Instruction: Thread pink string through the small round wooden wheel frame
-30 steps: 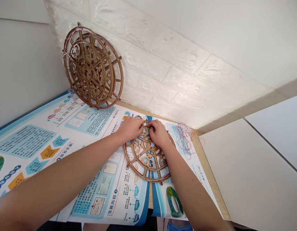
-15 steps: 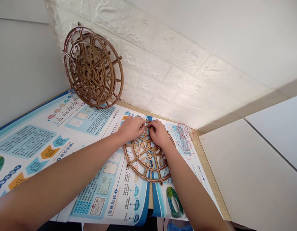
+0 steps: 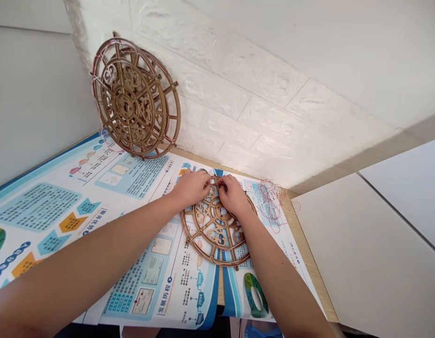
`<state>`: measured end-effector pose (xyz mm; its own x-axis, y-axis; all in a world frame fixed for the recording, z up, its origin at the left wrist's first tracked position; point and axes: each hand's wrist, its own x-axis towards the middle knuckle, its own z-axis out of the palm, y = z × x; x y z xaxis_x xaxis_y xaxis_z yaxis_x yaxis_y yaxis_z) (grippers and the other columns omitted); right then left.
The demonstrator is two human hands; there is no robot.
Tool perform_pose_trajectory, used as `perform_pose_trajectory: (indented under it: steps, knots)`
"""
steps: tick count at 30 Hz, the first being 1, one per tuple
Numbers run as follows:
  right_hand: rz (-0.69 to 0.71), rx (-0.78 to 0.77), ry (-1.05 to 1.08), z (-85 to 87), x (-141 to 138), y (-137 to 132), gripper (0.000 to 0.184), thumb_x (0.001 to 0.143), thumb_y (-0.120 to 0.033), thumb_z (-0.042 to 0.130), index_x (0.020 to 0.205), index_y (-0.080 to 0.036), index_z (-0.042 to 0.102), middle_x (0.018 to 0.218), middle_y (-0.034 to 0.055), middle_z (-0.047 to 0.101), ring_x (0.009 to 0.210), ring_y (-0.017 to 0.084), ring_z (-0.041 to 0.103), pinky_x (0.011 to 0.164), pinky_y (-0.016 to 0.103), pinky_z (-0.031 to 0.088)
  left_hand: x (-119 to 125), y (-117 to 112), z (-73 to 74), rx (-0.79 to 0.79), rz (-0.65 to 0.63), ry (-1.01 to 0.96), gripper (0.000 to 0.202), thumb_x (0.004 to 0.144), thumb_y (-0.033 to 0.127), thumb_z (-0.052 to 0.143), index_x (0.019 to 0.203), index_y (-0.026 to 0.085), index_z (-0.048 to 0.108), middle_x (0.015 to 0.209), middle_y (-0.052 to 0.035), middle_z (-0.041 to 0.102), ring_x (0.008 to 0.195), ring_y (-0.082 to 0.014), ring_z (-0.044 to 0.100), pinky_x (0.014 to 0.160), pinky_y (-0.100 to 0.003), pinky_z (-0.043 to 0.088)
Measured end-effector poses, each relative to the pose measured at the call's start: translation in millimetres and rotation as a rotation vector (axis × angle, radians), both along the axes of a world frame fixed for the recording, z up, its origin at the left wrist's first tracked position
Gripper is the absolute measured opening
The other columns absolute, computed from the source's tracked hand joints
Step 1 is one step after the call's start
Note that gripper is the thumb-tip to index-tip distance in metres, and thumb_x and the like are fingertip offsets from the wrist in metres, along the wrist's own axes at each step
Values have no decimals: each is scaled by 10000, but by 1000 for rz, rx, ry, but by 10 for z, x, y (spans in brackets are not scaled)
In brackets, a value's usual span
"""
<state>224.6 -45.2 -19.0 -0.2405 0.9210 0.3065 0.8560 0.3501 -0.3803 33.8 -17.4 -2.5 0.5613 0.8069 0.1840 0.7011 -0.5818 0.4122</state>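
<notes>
I can read a blue-and-white poster (image 3: 112,192) on the left: "发展历程" with "Development History" beneath it, then "2015" and "2014" in blue tags. Openwork wheels (image 3: 131,101) lean on the wall (image 3: 238,94). On my feed the left hand (image 3: 192,188) keeps narrow fingers pinched on the far edge of a flat-lying bronze wheel (image 3: 217,234), spoked, scroll-cut, reddish wire around its rim, spanning two sheets. The right hand (image 3: 233,195) pinches that edge close by. Tangled wire (image 3: 272,199) lies rightmost.
</notes>
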Motion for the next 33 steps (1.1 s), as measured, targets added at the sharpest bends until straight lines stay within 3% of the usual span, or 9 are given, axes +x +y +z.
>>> perform_pose_trajectory:
  steps: [20,33]
  knots:
    - [26,7,33,-51,42,32,219,850,-91,445,917,-198,624,953,82,596,955,248,548,874,395,462,18,-4,-10,15,1,-71,184,913,246,479,869,194,650,970,-38,696,904,-256,645,844,-424,410]
    - [26,19,-2,-36,29,20,201,851,-98,427,920,-194,591,955,91,600,943,261,542,854,405,455,2,12,-18,-10,-6,-10,177,900,238,483,838,193,643,952,-52,693,898,-264,647,837,-422,422]
